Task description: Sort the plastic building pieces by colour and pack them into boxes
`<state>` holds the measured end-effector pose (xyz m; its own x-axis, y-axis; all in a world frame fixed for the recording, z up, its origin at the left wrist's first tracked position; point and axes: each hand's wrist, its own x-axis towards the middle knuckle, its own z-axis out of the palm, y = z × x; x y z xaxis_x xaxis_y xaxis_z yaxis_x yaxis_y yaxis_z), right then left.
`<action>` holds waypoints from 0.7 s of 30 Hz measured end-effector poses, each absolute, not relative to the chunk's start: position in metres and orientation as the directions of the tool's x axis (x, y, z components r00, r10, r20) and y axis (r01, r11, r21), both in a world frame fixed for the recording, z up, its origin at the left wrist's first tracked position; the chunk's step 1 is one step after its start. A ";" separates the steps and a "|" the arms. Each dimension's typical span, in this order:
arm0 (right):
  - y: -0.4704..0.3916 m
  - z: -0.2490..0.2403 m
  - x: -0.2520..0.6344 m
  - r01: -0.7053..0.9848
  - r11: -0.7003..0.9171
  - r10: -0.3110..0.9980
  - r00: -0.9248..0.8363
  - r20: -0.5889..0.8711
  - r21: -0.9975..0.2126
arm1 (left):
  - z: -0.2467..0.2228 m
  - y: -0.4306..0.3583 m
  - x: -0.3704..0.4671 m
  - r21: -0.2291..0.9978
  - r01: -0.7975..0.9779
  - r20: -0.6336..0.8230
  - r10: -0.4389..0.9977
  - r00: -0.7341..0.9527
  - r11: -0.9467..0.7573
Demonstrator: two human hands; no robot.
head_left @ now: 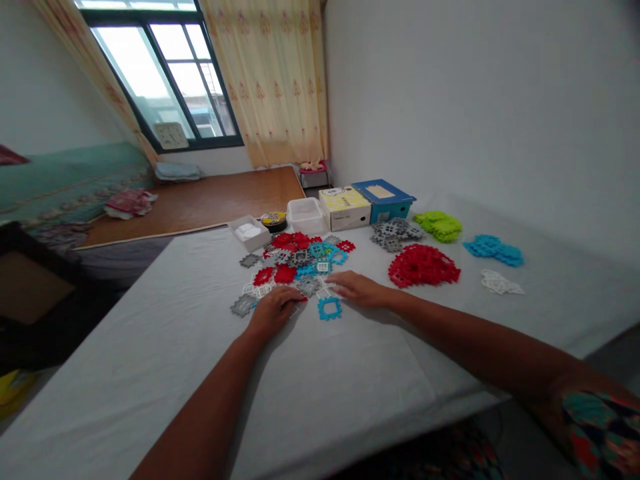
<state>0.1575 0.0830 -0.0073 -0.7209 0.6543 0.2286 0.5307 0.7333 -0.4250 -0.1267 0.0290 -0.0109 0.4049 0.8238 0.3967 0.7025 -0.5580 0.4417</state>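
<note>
A mixed pile of red, grey, blue and white toothed plastic pieces (300, 257) lies on the white-covered table (320, 387). My left hand (274, 308) is at the pile's near left edge, fingers curled close to a small red piece (303, 299); whether it grips that piece is unclear. My right hand (357, 288) reaches in from the right with its fingers stretched out, their tips at a white piece (324, 291). A blue square frame (330, 309) lies between the hands, nearer the front. Left of my left hand is a grey piece (243, 306).
Sorted heaps stand on the right: red (424, 265), grey (395, 233), green (439, 226), blue (494, 250) and white (501, 282). Behind the pile are a white box (249, 233), a round tin (274, 221), a clear tub (306, 215), a yellow-white box (345, 208) and a blue box (384, 199).
</note>
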 end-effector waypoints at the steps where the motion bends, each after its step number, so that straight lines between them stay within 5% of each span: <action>1: 0.084 -0.006 0.164 0.546 0.694 0.696 -0.677 0.240 -0.470 | -0.012 0.029 -0.127 0.444 0.701 0.399 0.824 0.402 -0.557; 4: 0.083 -0.005 0.182 0.605 0.615 0.780 -0.563 0.275 -0.506 | -0.012 0.029 -0.126 0.445 0.706 0.395 0.828 0.397 -0.551; 13: 0.064 -0.010 0.174 0.723 0.641 0.768 -0.593 0.242 -0.258 | -0.009 0.026 -0.124 0.437 0.718 0.384 0.834 0.397 -0.542; 21: 0.059 -0.004 0.177 0.639 0.718 0.696 -0.670 0.258 -0.277 | -0.008 0.024 -0.124 0.448 0.715 0.383 0.838 0.389 -0.536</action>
<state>0.1775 0.0586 -0.0040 -0.6704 0.6958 0.2578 0.6387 0.7179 -0.2770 -0.1236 0.0239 -0.0080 0.3887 0.8380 0.3828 0.7151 -0.5364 0.4482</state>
